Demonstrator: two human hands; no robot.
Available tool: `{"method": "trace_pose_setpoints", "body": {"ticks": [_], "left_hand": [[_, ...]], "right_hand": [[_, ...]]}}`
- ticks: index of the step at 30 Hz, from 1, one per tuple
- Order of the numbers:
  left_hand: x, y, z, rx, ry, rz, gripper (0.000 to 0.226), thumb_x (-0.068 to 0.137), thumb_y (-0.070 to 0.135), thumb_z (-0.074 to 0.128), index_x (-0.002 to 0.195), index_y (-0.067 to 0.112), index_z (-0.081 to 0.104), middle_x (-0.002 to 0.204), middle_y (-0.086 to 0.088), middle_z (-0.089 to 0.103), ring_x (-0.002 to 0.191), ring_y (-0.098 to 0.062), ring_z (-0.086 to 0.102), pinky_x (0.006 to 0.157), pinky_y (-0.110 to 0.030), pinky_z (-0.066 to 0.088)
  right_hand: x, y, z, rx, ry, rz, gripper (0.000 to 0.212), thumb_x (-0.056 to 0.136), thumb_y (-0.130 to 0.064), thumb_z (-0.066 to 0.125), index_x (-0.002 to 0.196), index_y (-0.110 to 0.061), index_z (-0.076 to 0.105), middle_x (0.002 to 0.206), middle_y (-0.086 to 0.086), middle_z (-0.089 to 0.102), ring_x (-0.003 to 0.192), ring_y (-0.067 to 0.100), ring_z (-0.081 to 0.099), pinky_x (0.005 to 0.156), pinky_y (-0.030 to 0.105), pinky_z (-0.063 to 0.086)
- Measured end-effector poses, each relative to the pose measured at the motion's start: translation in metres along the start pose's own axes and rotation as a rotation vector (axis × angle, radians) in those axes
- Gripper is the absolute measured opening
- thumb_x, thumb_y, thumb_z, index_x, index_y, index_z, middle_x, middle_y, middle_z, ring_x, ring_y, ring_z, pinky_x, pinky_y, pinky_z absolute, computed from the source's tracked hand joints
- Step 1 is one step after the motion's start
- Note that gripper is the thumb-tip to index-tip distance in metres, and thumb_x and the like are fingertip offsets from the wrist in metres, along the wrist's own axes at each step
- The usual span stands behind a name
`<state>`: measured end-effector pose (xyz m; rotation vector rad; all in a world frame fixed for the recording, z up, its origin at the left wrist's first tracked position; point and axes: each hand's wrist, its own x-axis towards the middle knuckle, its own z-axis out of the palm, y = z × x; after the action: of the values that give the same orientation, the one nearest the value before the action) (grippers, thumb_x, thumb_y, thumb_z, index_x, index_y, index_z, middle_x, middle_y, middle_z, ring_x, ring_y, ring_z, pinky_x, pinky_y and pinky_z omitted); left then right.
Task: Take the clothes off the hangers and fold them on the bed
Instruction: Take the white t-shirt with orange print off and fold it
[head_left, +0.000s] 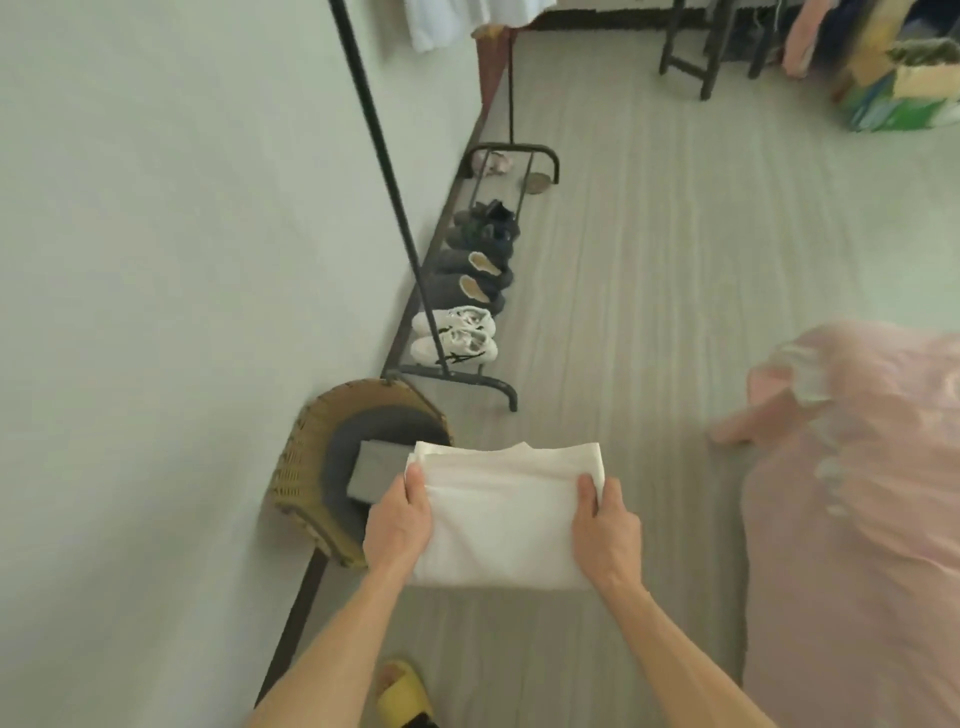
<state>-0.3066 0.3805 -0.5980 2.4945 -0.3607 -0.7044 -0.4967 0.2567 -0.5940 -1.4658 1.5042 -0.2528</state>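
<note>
A folded white garment (504, 514) is held flat in the air above the floor, low in the middle of the view. My left hand (400, 519) grips its left edge, thumb on top. My right hand (605, 527) grips its right edge the same way. The bed (857, 519), covered in a pink sheet, runs along the right side. White clothing (467, 18) hangs at the top, next to the black clothes rack (379, 156) by the left wall. No hanger shows.
A wicker basket (306, 467) with a grey box (376, 470) in it stands by the wall, just left of the garment. Several shoes (462, 296) line the rack's base. Dark stools (696, 52) and a colourful bag (898, 93) stand far back. A yellow slipper (402, 693) is underfoot.
</note>
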Motion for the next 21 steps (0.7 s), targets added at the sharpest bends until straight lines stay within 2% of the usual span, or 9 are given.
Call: {"method": "trace_pose_setpoints", "body": {"ticks": [3,8,10,12,14,16,18,21], "left_hand": [[0.038,-0.060,-0.064,-0.007,-0.042,-0.046,0.068,0.103,0.058,0.016,0.138,0.015,0.056,0.134,-0.013,0.061,0.127,-0.037,0.052,0.106,-0.047,0.042],[0.096,-0.120,-0.130,-0.105,-0.094,-0.170,0.068,0.101,0.063,0.019,0.137,0.018,0.054,0.136,-0.012,0.057,0.127,-0.034,0.051,0.106,-0.045,0.042],[0.123,-0.136,-0.146,-0.187,-0.180,-0.241,0.075,0.092,0.073,0.021,0.138,0.023,0.052,0.139,-0.008,0.055,0.127,-0.031,0.050,0.109,-0.048,0.041],[0.143,-0.144,-0.152,-0.226,-0.271,-0.255,0.083,0.078,0.083,0.026,0.133,0.027,0.051,0.133,-0.001,0.057,0.118,-0.024,0.055,0.106,-0.047,0.044],[0.164,-0.144,-0.155,-0.191,-0.334,-0.243,0.073,0.084,0.076,0.037,0.137,0.025,0.043,0.130,0.004,0.054,0.113,-0.019,0.055,0.100,-0.038,0.046],[0.181,-0.145,-0.148,-0.065,-0.323,-0.187,0.057,0.102,0.053,0.038,0.145,0.016,0.033,0.134,0.001,0.049,0.116,-0.022,0.052,0.090,-0.031,0.041],[0.203,-0.146,-0.134,0.077,-0.253,-0.130,0.049,0.106,0.045,0.032,0.142,0.013,0.035,0.135,-0.004,0.051,0.117,-0.025,0.053,0.087,-0.033,0.042],[0.250,-0.155,-0.105,0.165,-0.157,-0.086,0.043,0.106,0.047,0.025,0.134,0.018,0.038,0.127,-0.005,0.055,0.108,-0.025,0.057,0.088,-0.040,0.050]], "right_hand": [[-0.025,-0.034,0.082,-0.037,-0.067,0.028,0.041,0.105,-0.045,0.032,0.088,-0.009,0.040,0.079,0.009,0.059,0.070,0.021,0.058,0.055,0.031,0.041],[-0.040,-0.074,0.179,-0.111,-0.107,0.045,0.040,0.105,-0.049,0.029,0.089,-0.014,0.040,0.083,0.005,0.059,0.075,0.020,0.059,0.059,0.034,0.043],[-0.036,-0.081,0.213,-0.137,-0.100,0.052,0.040,0.104,-0.049,0.027,0.089,-0.015,0.040,0.083,0.004,0.059,0.075,0.019,0.058,0.061,0.035,0.045],[-0.031,-0.082,0.230,-0.146,-0.091,0.078,0.038,0.104,-0.051,0.026,0.092,-0.018,0.040,0.084,0.002,0.059,0.076,0.019,0.059,0.068,0.038,0.052],[-0.015,-0.084,0.254,-0.146,-0.081,0.113,0.037,0.104,-0.052,0.024,0.094,-0.020,0.040,0.085,0.000,0.058,0.077,0.018,0.059,0.071,0.040,0.054],[0.000,-0.085,0.271,-0.140,-0.076,0.148,0.039,0.104,-0.053,0.023,0.095,-0.019,0.040,0.085,0.000,0.058,0.076,0.018,0.058,0.070,0.038,0.051],[0.022,-0.082,0.293,-0.133,-0.070,0.174,0.038,0.104,-0.053,0.022,0.096,-0.021,0.040,0.086,-0.002,0.057,0.077,0.016,0.057,0.071,0.038,0.051],[0.066,-0.077,0.326,-0.145,-0.063,0.192,0.035,0.104,-0.053,0.022,0.096,-0.024,0.039,0.087,-0.006,0.055,0.078,0.013,0.056,0.070,0.036,0.048]]}}
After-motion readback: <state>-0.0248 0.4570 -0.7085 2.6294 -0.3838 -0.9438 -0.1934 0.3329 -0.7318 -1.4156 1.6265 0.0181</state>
